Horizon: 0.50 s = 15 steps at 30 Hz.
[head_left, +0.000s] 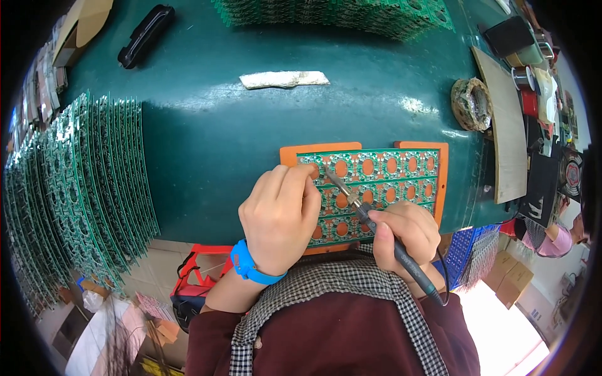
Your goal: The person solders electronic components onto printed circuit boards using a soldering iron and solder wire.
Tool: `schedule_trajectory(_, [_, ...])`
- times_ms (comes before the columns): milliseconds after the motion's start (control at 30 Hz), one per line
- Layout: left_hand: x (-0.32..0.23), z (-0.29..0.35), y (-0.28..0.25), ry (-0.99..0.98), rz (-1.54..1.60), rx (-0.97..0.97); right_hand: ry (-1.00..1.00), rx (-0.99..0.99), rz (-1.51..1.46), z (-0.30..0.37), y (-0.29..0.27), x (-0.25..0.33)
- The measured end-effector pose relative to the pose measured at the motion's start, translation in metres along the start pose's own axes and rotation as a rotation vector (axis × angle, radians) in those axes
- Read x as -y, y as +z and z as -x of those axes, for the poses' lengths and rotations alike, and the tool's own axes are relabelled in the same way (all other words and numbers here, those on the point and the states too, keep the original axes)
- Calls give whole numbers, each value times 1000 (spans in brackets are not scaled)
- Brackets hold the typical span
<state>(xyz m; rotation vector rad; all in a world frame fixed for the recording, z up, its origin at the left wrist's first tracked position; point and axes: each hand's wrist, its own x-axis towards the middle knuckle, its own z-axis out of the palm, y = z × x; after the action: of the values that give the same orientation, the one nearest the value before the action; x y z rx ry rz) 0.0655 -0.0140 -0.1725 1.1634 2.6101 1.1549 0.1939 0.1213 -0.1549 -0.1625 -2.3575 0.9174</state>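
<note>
The circuit board panel lies flat on the green counter, inside the orange frame. It is green and densely dotted with pale and dark parts, arranged in three visible rows, with round openings through which orange shows. The frame's far edge has a gap; the panel's far border runs across it.

The panel's near left part is covered by the left hand, and part of its near right by the right hand. The frame's near side is largely hidden by hands and apron. Individual joints are too small to assess. A board stack stands left of the frame; another, beyond the frame, is cut off by the picture's upper edge.

The hands are apart. The right hand is closed in a pen-like grip on a soldering iron, slanted across the frame's interior, its tip at the panel's far left part. The left hand, back uppermost, reaches over the frame's left side, bent fingers just beside the tip; whether they pinch anything cannot be determined. A blue wristband encircles the left wrist, nearer the wearer than the frame.
</note>
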Motion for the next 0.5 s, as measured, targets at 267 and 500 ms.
schedule_trajectory(267, [4, 0, -1, -15, 105, 59, -5, -23, 3, 1, 4, 2])
schedule_trajectory(500, [-3, 24, -15, -62, 200, 86, -25, 42, -24, 21, -15, 13])
